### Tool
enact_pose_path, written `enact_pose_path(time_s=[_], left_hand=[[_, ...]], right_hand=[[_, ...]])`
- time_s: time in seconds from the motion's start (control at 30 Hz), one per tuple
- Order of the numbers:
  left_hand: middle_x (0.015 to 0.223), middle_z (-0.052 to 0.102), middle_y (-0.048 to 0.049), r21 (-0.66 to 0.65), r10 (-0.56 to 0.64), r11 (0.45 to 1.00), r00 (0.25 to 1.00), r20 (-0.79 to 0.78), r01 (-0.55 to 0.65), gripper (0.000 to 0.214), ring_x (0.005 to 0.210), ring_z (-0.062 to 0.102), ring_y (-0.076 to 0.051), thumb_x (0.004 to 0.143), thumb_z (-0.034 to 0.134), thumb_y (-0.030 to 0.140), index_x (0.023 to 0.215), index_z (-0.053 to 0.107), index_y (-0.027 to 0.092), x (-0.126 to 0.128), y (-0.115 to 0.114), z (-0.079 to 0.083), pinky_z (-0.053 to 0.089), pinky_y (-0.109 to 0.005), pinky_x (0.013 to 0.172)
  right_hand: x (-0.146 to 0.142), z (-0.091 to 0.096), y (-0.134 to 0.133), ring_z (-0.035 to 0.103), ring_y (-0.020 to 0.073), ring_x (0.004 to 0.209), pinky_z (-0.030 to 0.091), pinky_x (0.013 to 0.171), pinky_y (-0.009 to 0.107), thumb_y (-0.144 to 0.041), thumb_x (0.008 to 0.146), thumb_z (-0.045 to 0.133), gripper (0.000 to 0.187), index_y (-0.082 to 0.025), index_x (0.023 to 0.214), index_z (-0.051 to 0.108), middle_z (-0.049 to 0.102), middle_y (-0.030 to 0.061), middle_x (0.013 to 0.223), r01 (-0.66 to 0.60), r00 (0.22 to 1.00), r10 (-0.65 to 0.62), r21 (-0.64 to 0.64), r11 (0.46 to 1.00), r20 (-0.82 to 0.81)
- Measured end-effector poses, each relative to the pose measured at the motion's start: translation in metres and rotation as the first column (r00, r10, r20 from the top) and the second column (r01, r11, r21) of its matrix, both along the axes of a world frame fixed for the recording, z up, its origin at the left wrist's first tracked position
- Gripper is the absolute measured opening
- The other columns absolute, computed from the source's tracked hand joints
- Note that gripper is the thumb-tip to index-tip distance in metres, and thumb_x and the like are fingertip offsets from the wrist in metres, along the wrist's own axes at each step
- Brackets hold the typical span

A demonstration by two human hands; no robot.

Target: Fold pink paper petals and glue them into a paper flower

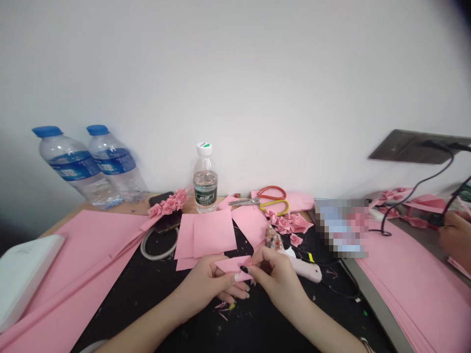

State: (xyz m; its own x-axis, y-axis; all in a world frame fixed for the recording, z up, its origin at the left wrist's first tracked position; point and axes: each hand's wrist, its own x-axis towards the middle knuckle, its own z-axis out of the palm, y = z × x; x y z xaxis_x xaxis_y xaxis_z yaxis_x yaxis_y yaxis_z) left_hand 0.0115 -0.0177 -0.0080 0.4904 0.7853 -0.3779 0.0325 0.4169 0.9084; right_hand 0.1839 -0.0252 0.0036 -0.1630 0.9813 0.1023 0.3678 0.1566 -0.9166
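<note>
Folded pink paper strip (pixel 233 265) pinched between left hand (pixel 208 287) and right hand (pixel 275 279), both gripping narrowly; pink glue gun (pixel 307 270) just beside right hand; black mat (pixel 128 309) beneath both wrists; cut pink squares (pixel 206 238) just ahead; orange-and-yellow scissors (pixel 272 200) farther on, near wall; large pink sheets (pixel 84 250) along mat's left side; another person's hand (pixel 456 240) at far right edge.

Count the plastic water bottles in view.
3. A blue-capped plastic bottle and a second blue-capped plastic bottle stand side by side at far left, by the wall; a white-capped plastic bottle stands mid-desk, also by the wall. Others could be hidden.
</note>
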Motion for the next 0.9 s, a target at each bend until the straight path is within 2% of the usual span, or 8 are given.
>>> enact_pose_path(time_s=[0.1,0.23,0.37,0.47,0.67,0.9], left_hand=[[0.082,0.074,-0.011,-0.025,0.04,0.999,0.999,0.035,-0.039,0.031,0.076,0.071,-0.022,0.075,0.064,0.034,0.095,0.064,0.011,-0.003,0.003,0.0,0.053,-0.022,0.058],[0.08,0.074,-0.0107,-0.057,0.076,0.996,0.993,0.089,-0.071,0.032,0.075,0.071,-0.02,0.074,0.065,0.036,0.095,0.065,0.01,-0.006,0.005,-0.001,0.052,-0.019,0.057],[0.081,0.074,-0.0101,-0.065,0.064,0.996,0.994,0.09,-0.058,0.032,0.075,0.071,-0.019,0.075,0.065,0.035,0.097,0.065,0.011,-0.005,0.004,-0.001,0.051,-0.017,0.056],[0.081,0.074,-0.01,-0.052,0.051,0.998,0.996,0.074,-0.047,0.031,0.075,0.071,-0.019,0.075,0.065,0.034,0.096,0.065,0.011,-0.004,0.004,0.0,0.051,-0.018,0.056],[0.082,0.074,-0.0106,-0.026,0.059,0.998,0.997,0.043,-0.058,0.035,0.076,0.071,-0.021,0.075,0.065,0.034,0.101,0.063,0.011,-0.002,0.003,0.001,0.053,-0.021,0.059],[0.083,0.074,-0.0125,-0.029,0.042,0.999,0.998,0.055,-0.04,0.039,0.078,0.07,-0.023,0.073,0.066,0.037,0.1,0.062,0.01,-0.001,0.0,0.001,0.054,-0.025,0.061]], right_hand=[[0.001,0.003,0.001,0.052,0.0121,0.054,0.04,0.05,0.022,-0.013,0.074,0.061,0.006,-0.016,0.07,0.059,0.059,-0.0009,0.064,-0.055,0.997,0.055,-0.005,0.998,-0.048],[0.003,0.004,0.002,0.058,0.0158,0.076,0.042,0.058,0.023,-0.009,0.072,0.063,0.009,-0.017,0.072,0.061,0.062,0.0043,0.09,-0.159,0.98,0.162,0.031,0.987,-0.112],[0.003,0.002,0.001,0.057,0.0166,0.081,0.042,0.066,0.025,-0.006,0.071,0.063,0.018,-0.016,0.06,0.054,0.06,0.0044,0.089,-0.139,0.977,0.146,0.056,0.989,-0.154],[0.002,0.0,0.001,0.055,0.0166,0.078,0.041,0.067,0.026,-0.006,0.072,0.062,0.022,-0.017,0.058,0.05,0.057,0.0031,0.082,-0.123,0.98,0.129,0.048,0.991,-0.152],[-0.001,-0.006,0.0,0.05,0.0125,0.06,0.039,0.05,0.024,-0.022,0.079,0.06,0.02,-0.017,0.063,0.048,0.055,0.0033,0.08,-0.113,0.967,0.086,-0.102,0.988,-0.239],[-0.002,-0.008,-0.003,0.042,0.0073,0.049,0.034,0.042,0.021,-0.028,0.081,0.058,0.027,-0.017,0.061,0.045,0.05,0.0003,0.074,-0.078,0.959,0.046,-0.105,0.991,-0.28]])
